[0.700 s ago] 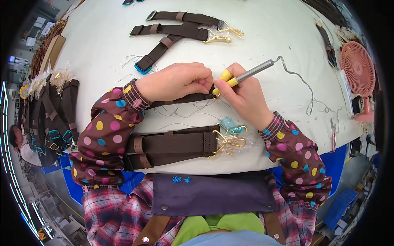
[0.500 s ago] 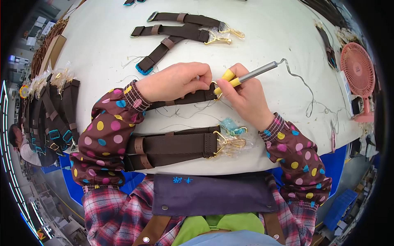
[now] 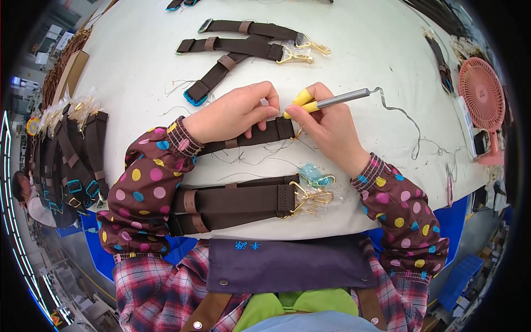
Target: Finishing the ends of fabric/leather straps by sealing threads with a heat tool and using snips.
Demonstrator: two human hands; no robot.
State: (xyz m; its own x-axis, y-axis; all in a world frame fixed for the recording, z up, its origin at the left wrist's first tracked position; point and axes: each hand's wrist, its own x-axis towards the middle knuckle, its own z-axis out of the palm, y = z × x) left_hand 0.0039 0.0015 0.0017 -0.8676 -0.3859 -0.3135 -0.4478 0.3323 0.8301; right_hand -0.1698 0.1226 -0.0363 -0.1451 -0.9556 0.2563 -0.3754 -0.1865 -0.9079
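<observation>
A dark brown webbing strap [image 3: 270, 133] lies across the table under my hands, its stitched end toward the right and a gold metal ring [image 3: 297, 134] at that end. My left hand [image 3: 238, 110] is over the strap, thumb and index finger pinched together; whatever they hold is too small to make out. In my right hand [image 3: 331, 124] is a corded pen-shaped tool [image 3: 344, 97] with a grey barrel and yellow front part. Its tip is by the strap's stitched end, close to my left fingertips. Something yellow [image 3: 302, 97] covers my right index fingertip. Loose threads [image 3: 260, 157] trail beside the strap.
Nearer me lie stacked brown straps [image 3: 238, 202] with gold clasps in clear wrapping. More straps [image 3: 243, 47] rest farther back. A bundle of straps [image 3: 72, 149] hangs at the left edge. On the right stand a pink fan [image 3: 482, 97] and a pink-handled slim tool [image 3: 449, 185].
The pen-shaped tool has shifted slightly left and up, from over the ring to the strap's end. My left fingers have moved a little left, uncovering more of the strap.
</observation>
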